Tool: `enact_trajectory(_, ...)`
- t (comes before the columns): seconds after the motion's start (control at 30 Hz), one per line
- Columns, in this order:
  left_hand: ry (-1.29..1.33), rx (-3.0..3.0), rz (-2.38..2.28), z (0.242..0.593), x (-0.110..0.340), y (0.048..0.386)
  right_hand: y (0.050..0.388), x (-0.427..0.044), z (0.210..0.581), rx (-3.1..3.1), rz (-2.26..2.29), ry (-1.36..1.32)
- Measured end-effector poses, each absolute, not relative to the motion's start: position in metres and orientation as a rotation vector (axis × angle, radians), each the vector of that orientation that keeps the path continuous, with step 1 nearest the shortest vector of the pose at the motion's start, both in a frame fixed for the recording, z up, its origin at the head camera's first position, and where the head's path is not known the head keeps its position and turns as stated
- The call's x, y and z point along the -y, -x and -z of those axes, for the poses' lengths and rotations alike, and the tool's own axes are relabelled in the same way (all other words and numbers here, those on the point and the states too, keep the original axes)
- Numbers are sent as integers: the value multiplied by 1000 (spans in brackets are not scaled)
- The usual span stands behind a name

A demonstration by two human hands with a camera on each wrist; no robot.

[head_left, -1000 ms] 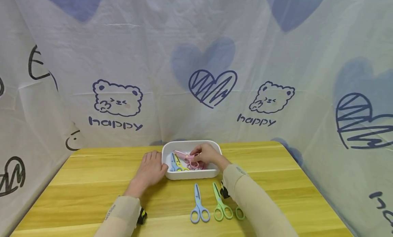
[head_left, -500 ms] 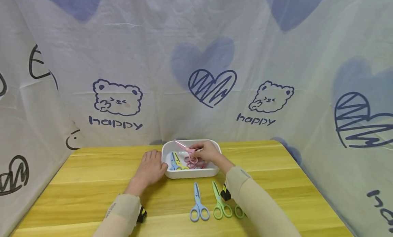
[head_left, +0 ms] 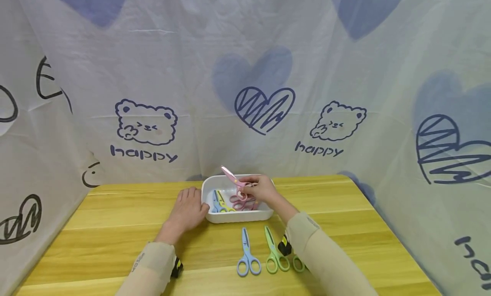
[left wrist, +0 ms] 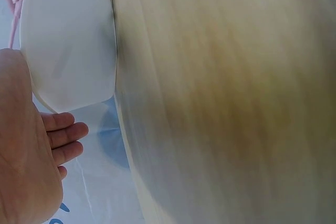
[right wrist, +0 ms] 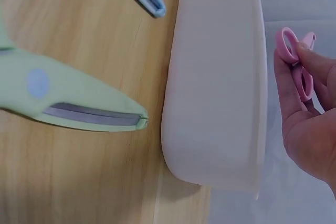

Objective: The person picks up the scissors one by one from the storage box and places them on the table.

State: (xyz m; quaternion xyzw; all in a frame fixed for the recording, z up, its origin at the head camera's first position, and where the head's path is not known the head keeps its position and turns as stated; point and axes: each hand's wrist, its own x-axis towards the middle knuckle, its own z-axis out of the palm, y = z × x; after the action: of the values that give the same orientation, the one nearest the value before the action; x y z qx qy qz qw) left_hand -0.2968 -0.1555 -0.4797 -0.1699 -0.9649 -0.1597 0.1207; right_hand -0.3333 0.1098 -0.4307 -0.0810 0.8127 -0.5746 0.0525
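Observation:
Pink scissors (head_left: 231, 176) are pinched by the handles between thumb and fingers of my right hand (head_left: 262, 188), blades tilted up over the white tray (head_left: 239, 218). The right wrist view shows their pink finger loops (right wrist: 303, 83) in the grip. Inside the tray lie blue scissors (head_left: 215, 201), yellow scissors (head_left: 223, 203) and more pink-handled scissors (head_left: 238, 205), partly overlapping. At the tray's left end my left hand (head_left: 188, 211) touches the wall with its thumb near the front corner. Its fingers (left wrist: 65, 136) are extended and hold nothing.
On the wooden table (head_left: 115, 228), in front of the tray, lie blue scissors (head_left: 246, 247) and green scissors (head_left: 273, 250), blades pointing away. A further green loop (head_left: 298, 264) shows beside the right sleeve, the rest hidden. A printed cloth (head_left: 203, 138) hangs close behind the tray.
My right hand has raised the pink scissors from inside the tray, their blades tipping up above the back rim. The left hand stays in place.

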Motion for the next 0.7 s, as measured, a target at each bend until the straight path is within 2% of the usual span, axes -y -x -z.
enact_trajectory(0.7, 509, 2802, 469, 481, 156, 298, 294, -112, 421, -2285, 2060, 194)
